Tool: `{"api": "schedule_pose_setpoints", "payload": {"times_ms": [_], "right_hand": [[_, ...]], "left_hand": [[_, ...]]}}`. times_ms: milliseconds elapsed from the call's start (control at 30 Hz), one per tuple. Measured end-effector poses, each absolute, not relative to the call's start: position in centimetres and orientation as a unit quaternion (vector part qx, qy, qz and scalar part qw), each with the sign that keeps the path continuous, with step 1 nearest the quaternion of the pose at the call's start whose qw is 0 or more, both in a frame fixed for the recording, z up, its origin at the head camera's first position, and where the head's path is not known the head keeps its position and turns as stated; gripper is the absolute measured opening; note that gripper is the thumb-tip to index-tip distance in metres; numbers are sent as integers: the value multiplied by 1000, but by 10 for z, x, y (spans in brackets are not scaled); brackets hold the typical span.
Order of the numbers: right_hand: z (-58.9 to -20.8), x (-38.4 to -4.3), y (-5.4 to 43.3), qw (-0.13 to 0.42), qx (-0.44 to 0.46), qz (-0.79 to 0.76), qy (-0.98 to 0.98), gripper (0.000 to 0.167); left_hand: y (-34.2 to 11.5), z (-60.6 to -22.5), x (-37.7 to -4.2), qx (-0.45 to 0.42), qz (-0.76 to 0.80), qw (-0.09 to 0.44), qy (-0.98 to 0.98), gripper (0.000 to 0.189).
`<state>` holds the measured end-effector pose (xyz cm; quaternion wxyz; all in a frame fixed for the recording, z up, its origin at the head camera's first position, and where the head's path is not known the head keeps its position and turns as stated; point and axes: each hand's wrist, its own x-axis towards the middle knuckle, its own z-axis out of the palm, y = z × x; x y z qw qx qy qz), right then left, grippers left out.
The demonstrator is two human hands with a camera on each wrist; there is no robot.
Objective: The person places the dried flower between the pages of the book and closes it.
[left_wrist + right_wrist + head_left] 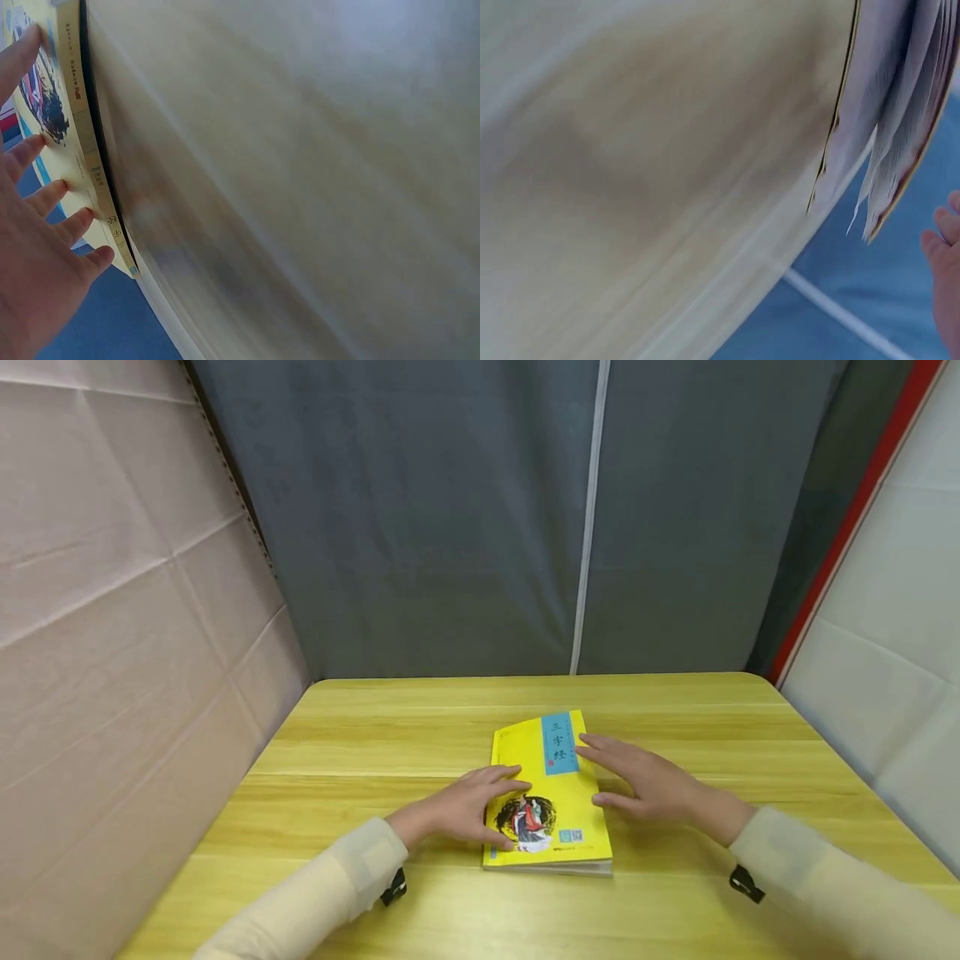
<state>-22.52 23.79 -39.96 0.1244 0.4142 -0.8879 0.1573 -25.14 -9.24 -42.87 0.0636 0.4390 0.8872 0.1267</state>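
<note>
A yellow paperback book (521,743) with a blue title label and a round dark picture lies face up on the table. My left hand (467,806) rests on its left side, fingers spread over the cover. In the left wrist view the fingertips of that hand (37,255) touch the cover close to the spine (94,161). At the book's right edge is my right hand (656,781), its fingers extended and its fingertips by the cover. The right wrist view shows the book's loose page edges (907,97) slightly fanned, with part of the right hand (949,277) beside them.
The wood-grain table (375,735) has rounded far corners. Behind it hangs a dark grey curtain (450,527) with a pale vertical strip. Light cloth walls (112,652) stand on both sides, the right one edged in red.
</note>
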Motion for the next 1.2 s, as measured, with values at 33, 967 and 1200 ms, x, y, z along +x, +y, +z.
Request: {"api": "schedule_pose_setpoints", "payload": {"times_ms": [33,967,1200], "right_hand": [[-401,-225,235,128,432,151,-880,68],[-436,-216,219,-15,428,98,-898,78],[-434,-218,216,-9,425,97,-900,80]], "left_hand": [[-93,-429,-252,442,122,62,887,87],[-97,-431,-254,456,78,65,884,88],[-101,-430,-253,454,85,72,884,89]]}}
